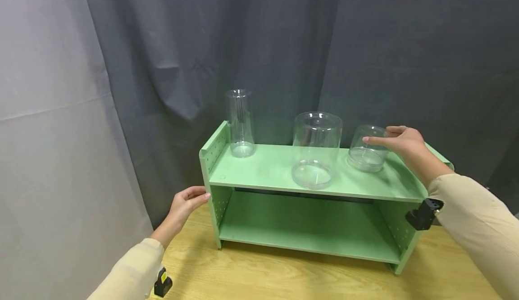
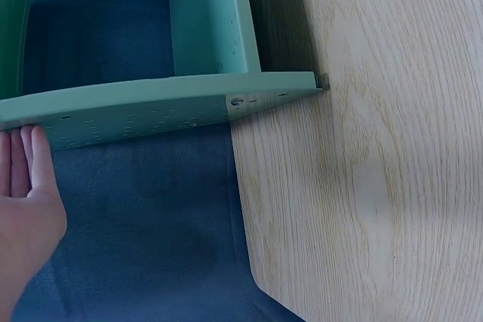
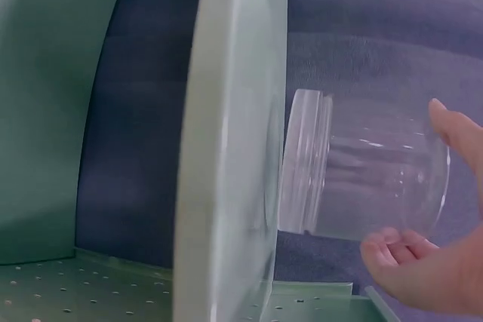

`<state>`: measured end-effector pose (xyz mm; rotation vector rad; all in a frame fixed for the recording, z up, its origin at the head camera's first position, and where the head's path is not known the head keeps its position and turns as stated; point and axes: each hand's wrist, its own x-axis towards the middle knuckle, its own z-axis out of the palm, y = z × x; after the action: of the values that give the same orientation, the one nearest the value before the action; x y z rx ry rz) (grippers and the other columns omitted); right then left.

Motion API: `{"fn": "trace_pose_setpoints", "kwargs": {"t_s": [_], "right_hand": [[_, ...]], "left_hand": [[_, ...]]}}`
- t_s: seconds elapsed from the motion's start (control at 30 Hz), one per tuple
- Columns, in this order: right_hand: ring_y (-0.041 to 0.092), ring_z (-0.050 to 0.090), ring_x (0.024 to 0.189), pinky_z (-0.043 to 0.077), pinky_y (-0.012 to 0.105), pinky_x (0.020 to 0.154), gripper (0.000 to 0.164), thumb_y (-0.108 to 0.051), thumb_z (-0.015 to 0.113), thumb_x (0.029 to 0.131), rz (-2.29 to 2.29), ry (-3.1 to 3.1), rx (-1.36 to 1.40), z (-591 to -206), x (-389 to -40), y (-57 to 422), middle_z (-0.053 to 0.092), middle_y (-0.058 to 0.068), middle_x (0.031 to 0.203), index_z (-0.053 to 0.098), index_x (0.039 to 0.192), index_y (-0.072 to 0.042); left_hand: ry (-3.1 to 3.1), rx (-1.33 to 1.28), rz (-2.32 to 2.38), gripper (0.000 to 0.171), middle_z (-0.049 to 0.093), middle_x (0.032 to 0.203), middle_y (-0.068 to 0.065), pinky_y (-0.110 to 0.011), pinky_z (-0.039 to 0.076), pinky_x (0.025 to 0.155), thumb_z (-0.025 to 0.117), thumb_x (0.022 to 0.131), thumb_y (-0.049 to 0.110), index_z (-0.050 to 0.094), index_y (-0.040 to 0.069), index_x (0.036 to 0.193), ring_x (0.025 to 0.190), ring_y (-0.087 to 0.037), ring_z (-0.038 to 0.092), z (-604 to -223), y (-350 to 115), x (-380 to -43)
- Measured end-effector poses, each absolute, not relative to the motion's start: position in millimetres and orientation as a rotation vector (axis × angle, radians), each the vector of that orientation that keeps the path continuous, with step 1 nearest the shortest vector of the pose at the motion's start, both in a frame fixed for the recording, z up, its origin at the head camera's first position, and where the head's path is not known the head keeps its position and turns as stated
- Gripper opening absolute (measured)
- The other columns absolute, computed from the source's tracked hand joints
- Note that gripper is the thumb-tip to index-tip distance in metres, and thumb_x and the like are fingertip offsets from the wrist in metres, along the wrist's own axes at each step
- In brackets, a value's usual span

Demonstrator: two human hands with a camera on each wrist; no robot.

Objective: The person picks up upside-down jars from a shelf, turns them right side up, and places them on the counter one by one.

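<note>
A small clear jar (image 1: 366, 149) is upside down, its ridged lid end against the right part of the green shelf's top board (image 1: 271, 165). My right hand (image 1: 399, 141) holds this jar near its upper end, thumb on one side and fingers on the other, as the right wrist view of the jar (image 3: 370, 167) shows. My left hand (image 1: 184, 205) touches the shelf unit's left side panel (image 1: 215, 192) with fairly straight fingers. In the left wrist view those fingers (image 2: 38, 160) reach the panel's outer face.
A larger clear jar (image 1: 316, 151) stands mid-board, left of the small one. Farther left, a tall narrow clear jar (image 1: 240, 124) stands by the raised side. The lower green board (image 1: 300, 228) lies beneath. Under the unit is a wooden table (image 1: 263, 277); a grey curtain (image 1: 259, 43) hangs behind.
</note>
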<state>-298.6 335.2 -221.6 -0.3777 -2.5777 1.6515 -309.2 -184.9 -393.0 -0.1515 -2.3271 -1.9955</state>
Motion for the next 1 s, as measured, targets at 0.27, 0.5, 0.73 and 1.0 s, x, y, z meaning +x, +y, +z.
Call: {"fn": "trace_pose_setpoints", "kwargs": {"t_s": [0.27, 0.5, 0.73, 1.0], "right_hand": [[0.037, 0.029, 0.143, 0.034, 0.052, 0.114, 0.105, -0.057, 0.072, 0.077, 1.342, -2.615, -0.343, -227, -285, 334, 0.022, 0.018, 0.159, 0.02, 0.154, -0.008], [0.042, 0.03, 0.141, 0.036, 0.057, 0.109, 0.105, -0.06, 0.071, 0.077, 1.222, -2.661, -0.264, -233, -267, 336, 0.023, 0.02, 0.159, 0.02, 0.154, -0.01], [0.045, 0.026, 0.141, 0.033, 0.061, 0.108, 0.099, -0.055, 0.069, 0.081, 1.218, -2.684, -0.178, -235, -246, 336, 0.019, 0.022, 0.159, 0.018, 0.154, -0.012], [0.04, 0.026, 0.144, 0.041, 0.038, 0.109, 0.091, -0.047, 0.07, 0.084, 1.243, -2.693, -0.098, -233, -227, 331, 0.021, 0.017, 0.16, 0.022, 0.154, -0.014]], "left_hand": [[-2.329, -0.13, -1.998, 0.04, 0.068, 0.088, 0.014, -0.023, 0.055, 0.089, 0.071, 0.087, 0.018, 0.061, -0.002, 0.119, 0.086, -0.002, 0.066, -392, -184, -311], [-2.334, -0.118, -1.995, 0.041, 0.068, 0.09, 0.014, -0.019, 0.054, 0.085, 0.071, 0.086, 0.02, 0.062, -0.001, 0.12, 0.088, -0.004, 0.066, -396, -183, -312], [-2.315, -0.114, -2.021, 0.042, 0.068, 0.09, 0.013, -0.018, 0.055, 0.085, 0.07, 0.088, 0.018, 0.06, -0.004, 0.122, 0.087, -0.002, 0.066, -397, -183, -310], [-2.296, -0.119, -2.044, 0.042, 0.067, 0.09, 0.011, -0.017, 0.054, 0.084, 0.069, 0.088, 0.016, 0.058, -0.005, 0.123, 0.084, 0.0, 0.066, -394, -180, -310]]}}
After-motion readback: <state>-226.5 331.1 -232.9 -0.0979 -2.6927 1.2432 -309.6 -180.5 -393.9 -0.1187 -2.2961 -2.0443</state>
